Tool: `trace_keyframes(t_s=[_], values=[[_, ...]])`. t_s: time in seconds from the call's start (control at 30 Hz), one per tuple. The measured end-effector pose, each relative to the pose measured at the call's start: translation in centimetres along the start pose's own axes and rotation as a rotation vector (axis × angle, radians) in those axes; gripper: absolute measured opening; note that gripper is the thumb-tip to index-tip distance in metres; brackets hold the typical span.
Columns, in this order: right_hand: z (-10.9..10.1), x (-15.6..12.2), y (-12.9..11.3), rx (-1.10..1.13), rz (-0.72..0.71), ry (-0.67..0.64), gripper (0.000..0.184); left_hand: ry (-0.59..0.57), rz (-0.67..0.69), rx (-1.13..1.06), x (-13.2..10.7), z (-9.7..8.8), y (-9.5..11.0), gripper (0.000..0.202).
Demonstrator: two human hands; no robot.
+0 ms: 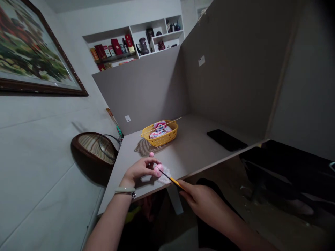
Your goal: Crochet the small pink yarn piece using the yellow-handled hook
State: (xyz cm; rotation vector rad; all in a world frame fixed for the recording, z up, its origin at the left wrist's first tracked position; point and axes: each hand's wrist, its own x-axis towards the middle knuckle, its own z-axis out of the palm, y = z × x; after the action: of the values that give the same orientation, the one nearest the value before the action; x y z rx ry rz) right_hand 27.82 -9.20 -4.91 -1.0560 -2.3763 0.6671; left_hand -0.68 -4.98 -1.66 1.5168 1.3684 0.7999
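My left hand point(140, 170) rests on the near edge of the grey desk point(199, 146), its fingers pinched round a small pink ball point(158, 169). My right hand point(202, 198) hovers just off the desk's front edge and grips a thin tool with a yellow handle point(175, 181); its dark tip touches the pink ball. Under the ball lies a scrap of white fluffy material point(165, 177). A tiny pink bead point(151, 154) sits on the desk just beyond my left hand. My left wrist wears a pale bangle.
A yellow basket point(160, 139) with small packets and a long stick across its rim stands at the back of the desk. A black phone point(226, 139) lies to the right. Grey partition walls enclose the desk. A woven fan and a racket lean at the left.
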Motion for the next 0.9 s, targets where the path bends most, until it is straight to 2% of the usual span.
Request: trace_keyframes(t_s=[0.2, 0.43, 0.57, 0.67, 0.9], values=[[0.0, 2.4, -1.4, -0.068, -0.043, 0.027, 0.039, -0.043, -0.034, -0.045, -0.2, 0.2, 0.3, 0.054], [-0.9, 0.1, -0.2, 0.006, -0.018, -0.019, 0.034, 0.023, 0.007, 0.018, 0.0, -0.1, 0.0, 0.053], [-0.4, 1.7, -1.4, -0.045, -0.025, 0.009, 0.036, -0.034, -0.016, -0.052, -0.1, 0.1, 0.2, 0.055], [-0.1, 2.7, -1.7, -0.038, -0.040, 0.024, 0.036, -0.015, -0.019, -0.081, -0.2, 0.1, 0.0, 0.056], [-0.5, -0.2, 0.0, -0.014, -0.015, 0.005, 0.036, 0.016, 0.008, -0.033, -0.1, 0.0, 0.0, 0.052]])
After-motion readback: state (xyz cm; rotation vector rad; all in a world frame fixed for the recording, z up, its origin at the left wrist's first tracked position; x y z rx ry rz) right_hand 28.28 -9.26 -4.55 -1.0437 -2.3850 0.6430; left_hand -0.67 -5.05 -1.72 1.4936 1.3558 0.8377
